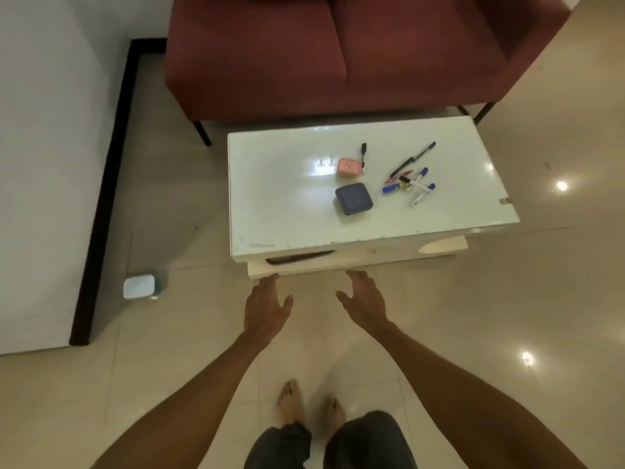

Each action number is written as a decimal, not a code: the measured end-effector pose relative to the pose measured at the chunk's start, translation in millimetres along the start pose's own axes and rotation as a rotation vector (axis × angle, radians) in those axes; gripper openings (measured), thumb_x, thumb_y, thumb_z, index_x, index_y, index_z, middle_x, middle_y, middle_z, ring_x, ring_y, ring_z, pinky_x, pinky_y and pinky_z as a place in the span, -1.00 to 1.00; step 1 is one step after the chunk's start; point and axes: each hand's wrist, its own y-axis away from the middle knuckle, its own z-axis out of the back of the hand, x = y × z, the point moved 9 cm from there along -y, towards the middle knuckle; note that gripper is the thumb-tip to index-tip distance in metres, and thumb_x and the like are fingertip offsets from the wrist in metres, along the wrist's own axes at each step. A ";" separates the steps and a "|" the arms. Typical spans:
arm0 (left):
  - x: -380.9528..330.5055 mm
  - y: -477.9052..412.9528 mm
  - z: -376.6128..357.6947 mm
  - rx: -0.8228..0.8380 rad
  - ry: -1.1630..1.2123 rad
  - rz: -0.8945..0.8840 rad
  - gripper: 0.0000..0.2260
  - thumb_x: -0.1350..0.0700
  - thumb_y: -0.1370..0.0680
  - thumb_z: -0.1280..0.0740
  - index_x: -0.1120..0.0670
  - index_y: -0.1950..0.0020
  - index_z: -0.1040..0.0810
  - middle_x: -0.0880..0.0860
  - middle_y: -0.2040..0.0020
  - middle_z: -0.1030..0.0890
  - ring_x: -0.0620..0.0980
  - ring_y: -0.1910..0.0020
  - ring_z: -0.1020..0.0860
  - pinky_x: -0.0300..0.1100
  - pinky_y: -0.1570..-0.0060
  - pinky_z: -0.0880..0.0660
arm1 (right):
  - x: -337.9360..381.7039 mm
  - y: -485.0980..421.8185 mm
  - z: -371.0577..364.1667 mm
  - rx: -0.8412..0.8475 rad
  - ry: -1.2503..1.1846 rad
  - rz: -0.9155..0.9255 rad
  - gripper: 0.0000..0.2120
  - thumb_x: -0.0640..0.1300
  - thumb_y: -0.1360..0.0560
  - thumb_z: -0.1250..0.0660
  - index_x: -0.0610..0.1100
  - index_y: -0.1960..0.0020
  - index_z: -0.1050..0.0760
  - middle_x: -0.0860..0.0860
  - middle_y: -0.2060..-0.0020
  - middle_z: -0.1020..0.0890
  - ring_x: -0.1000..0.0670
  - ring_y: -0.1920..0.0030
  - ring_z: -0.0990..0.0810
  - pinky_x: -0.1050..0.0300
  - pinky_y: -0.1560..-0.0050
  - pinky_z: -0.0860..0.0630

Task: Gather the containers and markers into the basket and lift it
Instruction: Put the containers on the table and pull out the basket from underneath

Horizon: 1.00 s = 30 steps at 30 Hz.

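On the low white table (280, 198) lie a small pink container (348, 168) and a dark blue square container (353, 199). A black marker (363, 154) rests beside the pink one. A loose pile of several markers (411, 184) and a long dark pen (413, 158) lie to the right. My left hand (267, 304) and my right hand (363, 297) are stretched out over the floor, just short of the table's near edge, fingers spread and holding nothing. No basket shows on the table.
A dark red sofa (338, 52) stands behind the table. A small white and teal box-like object (140, 286) sits on the tiled floor at the left, near a white wall with a black skirting strip (105, 184). My bare feet (309, 406) are below.
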 end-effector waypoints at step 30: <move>303.6 -403.1 -327.5 -0.466 0.339 0.249 -0.60 0.28 -0.48 -0.21 -0.07 -0.25 -0.42 0.10 -0.05 -0.65 0.27 0.00 -0.63 0.19 0.00 -0.61 | -226.7 -469.5 -317.1 -0.415 -0.316 -0.196 -0.69 -0.18 -0.61 -0.21 -0.32 -0.29 -0.45 -0.27 -0.25 -0.53 -0.27 -0.26 -0.48 -0.01 -0.21 -0.39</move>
